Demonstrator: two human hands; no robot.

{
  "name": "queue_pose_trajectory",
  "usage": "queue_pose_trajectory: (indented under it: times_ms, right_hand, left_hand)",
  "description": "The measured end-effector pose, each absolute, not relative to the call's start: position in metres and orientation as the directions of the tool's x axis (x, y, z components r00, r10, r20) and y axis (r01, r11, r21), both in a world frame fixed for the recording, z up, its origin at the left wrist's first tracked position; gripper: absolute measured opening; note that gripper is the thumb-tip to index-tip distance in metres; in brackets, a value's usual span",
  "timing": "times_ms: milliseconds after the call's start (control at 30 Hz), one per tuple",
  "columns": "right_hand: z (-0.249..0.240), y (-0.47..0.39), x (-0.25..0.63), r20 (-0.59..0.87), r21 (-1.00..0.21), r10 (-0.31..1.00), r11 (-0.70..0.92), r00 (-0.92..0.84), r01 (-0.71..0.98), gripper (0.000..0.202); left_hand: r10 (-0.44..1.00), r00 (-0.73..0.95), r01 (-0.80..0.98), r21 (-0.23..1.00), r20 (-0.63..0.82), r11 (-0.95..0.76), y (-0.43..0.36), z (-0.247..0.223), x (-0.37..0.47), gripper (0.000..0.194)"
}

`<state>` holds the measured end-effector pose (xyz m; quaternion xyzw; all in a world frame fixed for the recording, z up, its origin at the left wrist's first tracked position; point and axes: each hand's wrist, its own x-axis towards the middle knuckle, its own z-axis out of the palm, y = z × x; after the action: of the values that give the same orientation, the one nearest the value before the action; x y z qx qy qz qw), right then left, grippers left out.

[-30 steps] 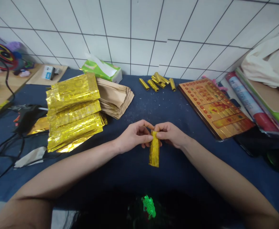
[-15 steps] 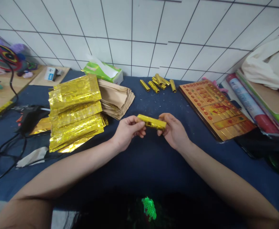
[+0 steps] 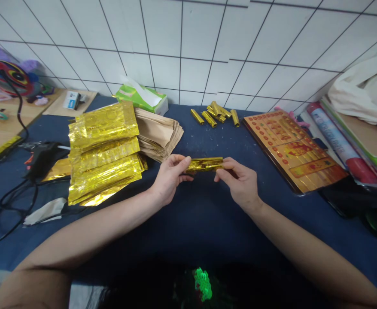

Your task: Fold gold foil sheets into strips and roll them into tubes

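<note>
White wall tiles (image 3: 196, 34) with dark grout lines run across the far side, and below them I've got a tabletop (image 3: 201, 214) covered in dark blue, with little pale specks around the far middle. Smack in the middle of my view is a narrow gold foil piece (image 3: 206, 164), folded up long and thin, running pretty much left to right above the blue. I've got it at both ends: the left hand (image 3: 169, 179) has its thumb and fingers pinched on the left end, and the right hand (image 3: 242, 183) has its fingers clamped on the right end. Can't really make out the fingers behind the piece. Just past it, near the wall, sits a loose bunch of short gold tubes (image 3: 210, 119), some piled on each other. Over on the left there's a messy stack of gold foil packets (image 3: 103, 124), right up against a pile of brown paper (image 3: 158, 135), with a green tissue pack (image 3: 140, 98) behind. Further left I can see a black glue gun (image 3: 43, 158), a looping black cable (image 3: 6, 199) and a crumpled white scrap (image 3: 46, 211). Right side has a flat orange-gold package (image 3: 294, 150) with red printing, lying at an angle, then a red-ended roll (image 3: 335, 135) and a cream cloth bag (image 3: 365, 88) at the far right.
</note>
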<state>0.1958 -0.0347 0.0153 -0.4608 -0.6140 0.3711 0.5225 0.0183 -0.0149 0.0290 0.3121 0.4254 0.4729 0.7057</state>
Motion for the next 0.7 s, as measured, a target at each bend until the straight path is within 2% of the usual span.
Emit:
queue_pose_trajectory:
  times_ms: [67, 133, 233, 400, 533, 700]
  right_hand:
    - [0.014, -0.033, 0.197, 0.27, -0.954, 0.962, 0.273, -0.04, 0.123, 0.009]
    - [0.011, -0.031, 0.198, 0.232, -0.97, 0.971, 0.235, -0.058, 0.054, 0.006]
    - [0.006, -0.029, 0.2, 0.194, -0.98, 0.977, 0.19, -0.084, -0.051, 0.003]
    - [0.003, -0.027, 0.201, 0.166, -0.98, 0.975, 0.146, -0.148, -0.137, 0.006]
    - [0.004, -0.027, 0.202, 0.16, -0.983, 0.969, 0.138, -0.187, -0.121, 0.004]
    - [0.01, -0.029, 0.2, 0.137, -0.99, 0.976, 0.14, -0.168, 0.004, 0.01]
  left_hand:
    - [0.949, 0.181, -0.366, 0.878, -0.259, 0.309, -0.012, 0.03, 0.017, 0.034]
    - [0.943, 0.252, -0.289, 0.913, -0.217, 0.287, -0.011, 0.03, 0.016, 0.036]
    - [0.924, 0.327, -0.194, 0.944, -0.196, 0.268, -0.01, 0.031, 0.016, 0.03]
    - [0.927, 0.315, -0.123, 0.96, -0.203, 0.252, -0.011, 0.03, 0.016, 0.024]
    - [0.934, 0.316, -0.062, 0.979, -0.166, 0.195, -0.012, 0.027, 0.016, 0.021]
    - [0.943, 0.325, 0.032, 0.997, -0.075, 0.068, -0.015, 0.024, 0.017, 0.019]
